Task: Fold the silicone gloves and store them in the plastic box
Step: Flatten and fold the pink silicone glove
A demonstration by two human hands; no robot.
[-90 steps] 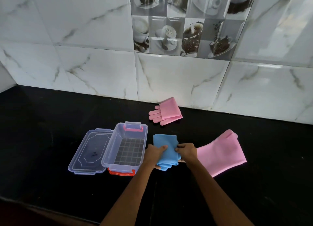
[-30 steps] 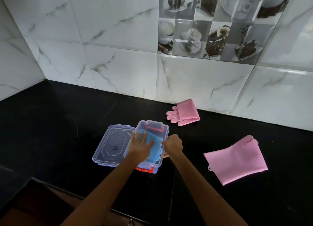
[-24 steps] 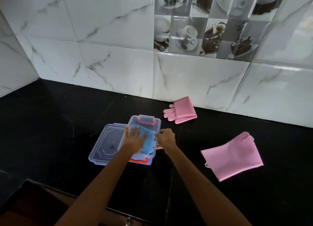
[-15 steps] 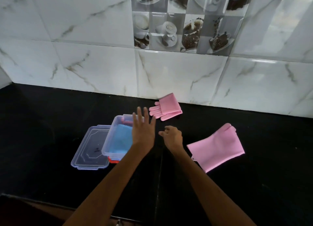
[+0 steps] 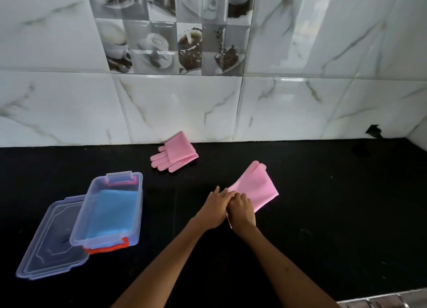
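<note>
Both hands meet at cuff end of flat pink glove [image 5: 256, 187] on black bench [image 5: 323, 215]. Left hand [image 5: 215, 209] and right hand [image 5: 242, 212] fingers closed, pinching glove edge. Folded blue glove [image 5: 113, 210] inside clear plastic box [image 5: 138, 206]; lid [image 5: 46, 245] beside box. Second pink glove [image 5: 176, 151], folded, near wall.

Blue glove [image 5: 113, 212] folded flat inside plastic box [image 5: 138, 206].

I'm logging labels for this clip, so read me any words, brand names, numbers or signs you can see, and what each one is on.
None can be read.
Picture tiles on the wall: coffee cups and beans only, no lettering visible.
Box lid: a small dark mark at its middle, too small and blurred to read.
Plastic box, blue glove and both pink gloves: no print visible.
</note>
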